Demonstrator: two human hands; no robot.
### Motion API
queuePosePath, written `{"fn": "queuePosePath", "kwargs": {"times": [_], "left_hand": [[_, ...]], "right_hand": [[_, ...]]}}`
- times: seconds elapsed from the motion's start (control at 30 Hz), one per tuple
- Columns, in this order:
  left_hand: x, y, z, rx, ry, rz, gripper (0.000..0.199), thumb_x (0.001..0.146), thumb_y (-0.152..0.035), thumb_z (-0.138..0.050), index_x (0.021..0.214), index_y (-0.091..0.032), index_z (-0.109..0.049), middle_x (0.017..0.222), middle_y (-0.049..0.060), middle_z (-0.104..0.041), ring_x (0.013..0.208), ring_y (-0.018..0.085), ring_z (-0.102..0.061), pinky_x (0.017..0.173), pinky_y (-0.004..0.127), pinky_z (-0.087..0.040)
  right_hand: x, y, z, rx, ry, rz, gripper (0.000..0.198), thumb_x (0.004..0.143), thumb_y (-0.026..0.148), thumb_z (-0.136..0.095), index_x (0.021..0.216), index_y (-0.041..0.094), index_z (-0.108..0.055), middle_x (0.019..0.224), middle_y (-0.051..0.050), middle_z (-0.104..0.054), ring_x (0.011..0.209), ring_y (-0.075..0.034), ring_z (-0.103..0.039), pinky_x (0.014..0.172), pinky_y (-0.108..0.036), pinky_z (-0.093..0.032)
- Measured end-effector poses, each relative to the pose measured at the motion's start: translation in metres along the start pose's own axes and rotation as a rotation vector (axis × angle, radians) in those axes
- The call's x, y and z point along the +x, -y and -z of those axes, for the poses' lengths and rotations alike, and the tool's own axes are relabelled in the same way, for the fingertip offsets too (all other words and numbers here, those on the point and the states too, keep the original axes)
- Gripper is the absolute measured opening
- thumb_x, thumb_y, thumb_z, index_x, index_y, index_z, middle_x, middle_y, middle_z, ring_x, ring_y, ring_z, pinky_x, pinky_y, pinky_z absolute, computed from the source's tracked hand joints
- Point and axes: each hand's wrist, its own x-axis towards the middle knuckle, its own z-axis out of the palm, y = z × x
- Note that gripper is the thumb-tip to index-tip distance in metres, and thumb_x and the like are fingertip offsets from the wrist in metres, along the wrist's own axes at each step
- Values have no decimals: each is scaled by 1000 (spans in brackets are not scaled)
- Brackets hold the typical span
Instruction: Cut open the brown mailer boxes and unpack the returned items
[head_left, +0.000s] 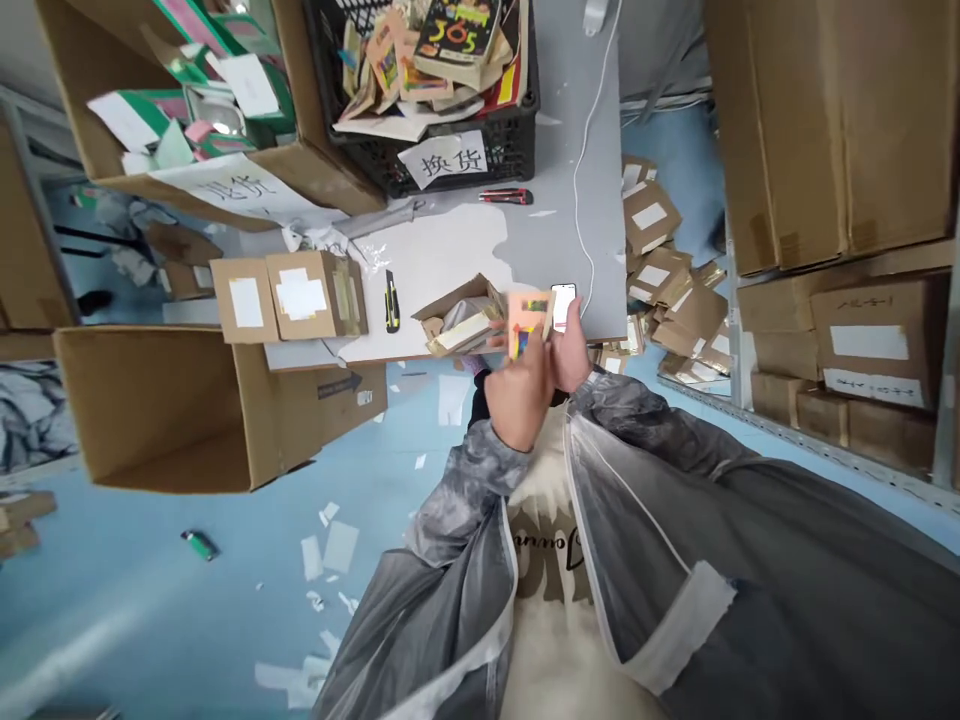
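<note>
Two bare hands meet at the near edge of the grey table [541, 240] in the head view. The left hand [517, 400] pinches a small peach-coloured booklet [525, 308], thumb pressed on its front and the other fingers partly hidden behind; motion blurs its print. The right hand [571, 355] is just beside it on the right, thumb raised by a phone [559, 306]; whether its fingers grip booklet or phone I cannot tell.

The near table edge runs below the booklet, and grey surface stretches from the phone to a red knife [505, 196] farther off. A white cable [576, 185] runs along the right side.

Just left of the booklet, a small open box [465, 335] holds something grey. A yellow-and-black knife [392, 302] lies farther left, beside two taped cartons [304, 315]. The far black crate [510, 150] is heaped with books [457, 40]; the open carton [330, 160] to its left holds green-and-pink packages [259, 85]. A large carton [281, 410] gapes at near left.
</note>
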Motion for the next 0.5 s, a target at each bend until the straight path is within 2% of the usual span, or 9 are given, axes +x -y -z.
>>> {"fn": "queuePosePath", "kwargs": {"times": [0.07, 0.13, 0.23, 0.33, 0.4, 0.43, 0.5], "left_hand": [[6, 12, 7, -350, 2, 62, 61, 119, -69, -80, 153, -20, -93, 129, 17, -94, 126, 39, -90, 106, 46, -74], [11, 24, 10, -719, 28, 170, 66, 110, -78, -89, 142, -21, -94, 124, 12, -94, 123, 37, -90, 104, 46, -76], [11, 34, -3, -1106, 71, 396, 61, 100, -76, -101, 126, -22, -88, 101, 7, -89, 96, 27, -87, 87, 39, -76], [7, 39, -27, -1245, 114, 549, 56, 103, -74, -100, 107, -23, -77, 75, -2, -67, 61, 15, -62, 70, 32, -70], [4, 44, -40, -1275, 163, 591, 64, 105, -84, -92, 97, -24, -71, 67, -5, -52, 53, 13, -48, 69, 36, -70], [3, 48, -43, -1262, 176, 589, 68, 105, -90, -88, 94, -25, -70, 66, -4, -50, 54, 14, -48, 71, 40, -72], [5, 57, -43, -1178, 167, 554, 71, 102, -96, -85, 97, -25, -75, 69, 1, -59, 64, 22, -65, 82, 48, -76]], "right_hand": [[-2, 11, 11, -64, -28, -6, 108, 110, 115, -40, 152, 24, -82, 133, -14, -93, 139, -36, -86, 118, -51, -76], [-6, 23, 17, -141, -8, -48, 97, 114, 107, -52, 152, 23, -83, 133, -14, -93, 141, -36, -86, 120, -51, -75], [-12, 29, 18, -242, 99, -95, 95, 111, 103, -67, 154, 20, -85, 140, -16, -92, 149, -40, -83, 122, -53, -74], [-14, 18, 14, -385, 164, -5, 97, 97, 93, -95, 166, 27, -81, 158, -11, -87, 159, -38, -78, 128, -49, -72], [-14, 7, 12, -458, 161, 60, 104, 87, 83, -109, 172, 32, -77, 165, -7, -85, 159, -36, -77, 128, -45, -72], [-13, 2, 11, -474, 152, 77, 106, 84, 81, -112, 172, 33, -77, 165, -6, -85, 156, -36, -79, 126, -44, -73], [-12, -3, 13, -469, 128, 97, 102, 84, 81, -112, 167, 29, -81, 159, -8, -88, 146, -36, -84, 122, -45, -76]]}}
